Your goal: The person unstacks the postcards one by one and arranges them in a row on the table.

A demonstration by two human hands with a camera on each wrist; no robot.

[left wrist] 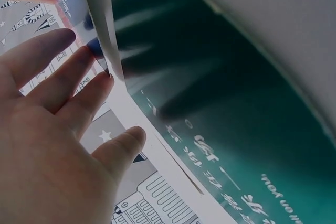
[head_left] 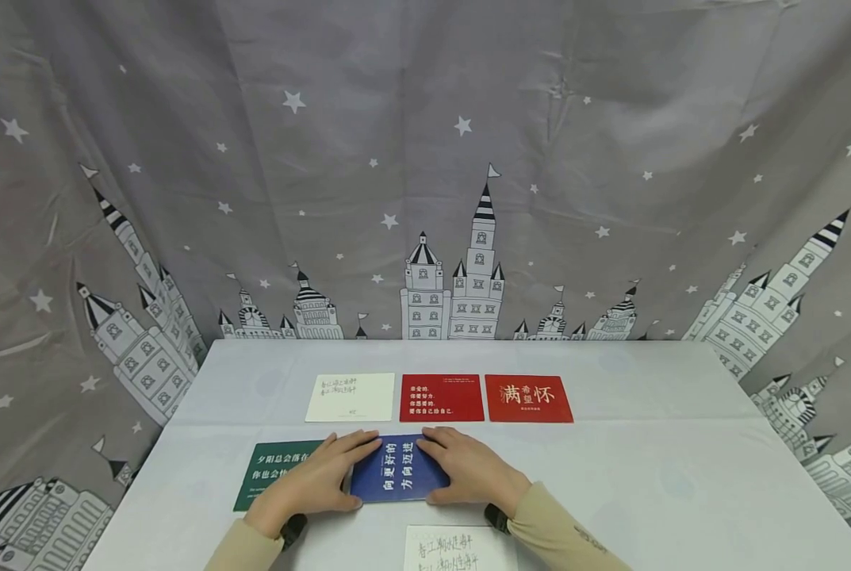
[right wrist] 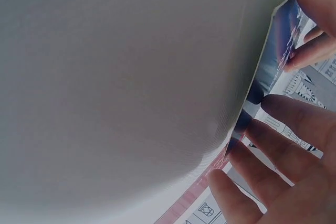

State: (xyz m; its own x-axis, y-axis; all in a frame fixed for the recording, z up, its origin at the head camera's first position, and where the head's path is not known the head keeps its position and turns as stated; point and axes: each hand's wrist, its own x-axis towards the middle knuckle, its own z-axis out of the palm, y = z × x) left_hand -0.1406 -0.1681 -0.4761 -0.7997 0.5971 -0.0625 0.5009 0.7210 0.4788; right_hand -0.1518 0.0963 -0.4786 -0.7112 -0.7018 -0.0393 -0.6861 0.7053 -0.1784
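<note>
A blue card [head_left: 400, 469] with white lettering lies between my two hands, long side across. My left hand [head_left: 318, 480] holds its left end, index fingertip at the far corner and thumb at the near one. At the right end my right hand [head_left: 473, 469] holds it the same way, forefinger over the far edge and thumb by the near corner. In the right wrist view, fingertips meet the blue card [right wrist: 268, 72]. A green card [head_left: 254, 476] with white lettering lies left of it, partly hidden under my left hand; it also shows in the left wrist view.
Behind the hands, a white handwritten card [head_left: 350, 398], a red card [head_left: 442, 398] and another red card [head_left: 529, 399] form a row. A second white handwritten card [head_left: 461, 547] lies near the front edge of the white table [head_left: 646, 476]. A grey castle-printed curtain [head_left: 368, 159] hangs behind.
</note>
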